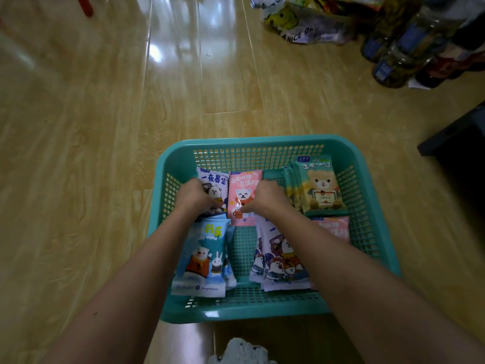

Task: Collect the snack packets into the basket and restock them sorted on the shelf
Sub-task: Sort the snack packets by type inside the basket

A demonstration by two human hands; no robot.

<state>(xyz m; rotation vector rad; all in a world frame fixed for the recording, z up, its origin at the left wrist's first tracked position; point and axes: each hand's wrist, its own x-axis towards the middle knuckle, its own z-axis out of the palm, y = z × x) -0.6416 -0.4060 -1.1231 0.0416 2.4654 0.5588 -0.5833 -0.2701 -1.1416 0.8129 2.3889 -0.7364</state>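
Observation:
A teal plastic basket [262,144] stands on the wooden floor with several snack packets lying in it. My left hand [195,197] grips a lilac packet [214,183] at the back left. My right hand [267,198] pinches a pink bear packet [242,191] beside it. A green stack of bear packets [321,190] leans at the back right. A blue packet [203,256] lies front left, a lilac pile [280,261] front middle, and another pink packet [334,228] at the right, partly under my forearm.
Plastic bags of goods [296,22] and several dark bottles [404,51] crowd the far right of the floor. A dark piece of furniture [456,137] juts in at the right edge. A red object [85,5] sits top left. Bare wooden floor [91,127] spreads to the left.

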